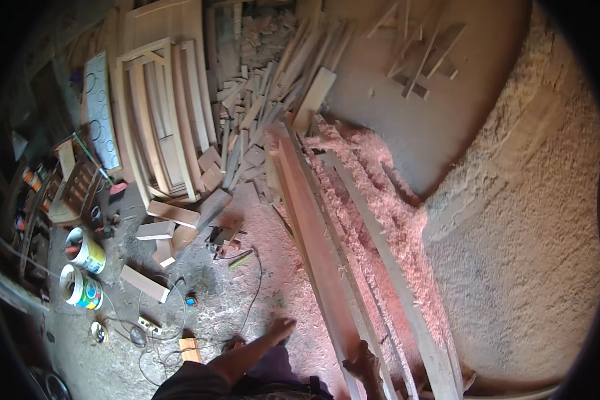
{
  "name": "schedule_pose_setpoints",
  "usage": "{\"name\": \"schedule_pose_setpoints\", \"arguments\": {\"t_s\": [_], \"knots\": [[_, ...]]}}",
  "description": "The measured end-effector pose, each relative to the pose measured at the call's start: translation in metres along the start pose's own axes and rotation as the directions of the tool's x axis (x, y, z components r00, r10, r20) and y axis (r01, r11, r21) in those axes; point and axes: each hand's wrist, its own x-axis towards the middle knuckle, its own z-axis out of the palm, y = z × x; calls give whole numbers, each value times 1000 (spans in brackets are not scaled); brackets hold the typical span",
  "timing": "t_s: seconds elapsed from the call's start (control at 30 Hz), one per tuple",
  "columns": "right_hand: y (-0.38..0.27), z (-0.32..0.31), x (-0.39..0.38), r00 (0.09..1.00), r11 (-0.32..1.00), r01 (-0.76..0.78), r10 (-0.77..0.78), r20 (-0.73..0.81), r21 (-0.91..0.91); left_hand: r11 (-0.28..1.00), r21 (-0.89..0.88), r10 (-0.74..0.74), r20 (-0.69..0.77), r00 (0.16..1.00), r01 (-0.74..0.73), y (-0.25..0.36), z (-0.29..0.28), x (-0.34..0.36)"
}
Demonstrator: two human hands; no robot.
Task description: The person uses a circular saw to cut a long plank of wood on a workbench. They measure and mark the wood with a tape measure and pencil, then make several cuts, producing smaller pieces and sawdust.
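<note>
A long reddish-brown wooden plank (313, 227) runs from the lower middle of the view toward the woodpile at the far end. At its near end my right hand (363, 365) grips the plank's edge, with the fingers partly in shadow. Left of the plank, my left hand (281, 328) hangs over the dusty floor with its fingers curled, and nothing shows in it. Beside the plank on the right lies a greyish board (380, 233), with pinkish wood shavings (373, 150) heaped along it.
On the left floor are a power tool (225, 237) with a cable, a power strip (150, 325), wood blocks (145, 283) and two buckets (81, 288). Wooden frames (170, 127) lean behind, near piled offcuts (250, 120). A rough wall (527, 233) bounds the right.
</note>
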Motion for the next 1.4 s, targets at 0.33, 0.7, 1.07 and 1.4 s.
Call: {"name": "schedule_pose_setpoints", "arguments": {"t_s": [0.33,0.7,1.07,1.4], "knots": [[-33,6,-178,983,983,-175,171,66,58,531,-847,161,97,982,-3,154,-33,83],[-11,148,-329,876,869,-370,444,-187,329,604,-763,278,470,838,228,93,-17,0],[27,220,-197,936,822,-267,346,-68,504,732,-530,487,-31,873,-427,291,59,-174],[-25,-25,-192,302,20,945,343,-890,328,298,240,661,647,381,-924,364,157,-267]]}}
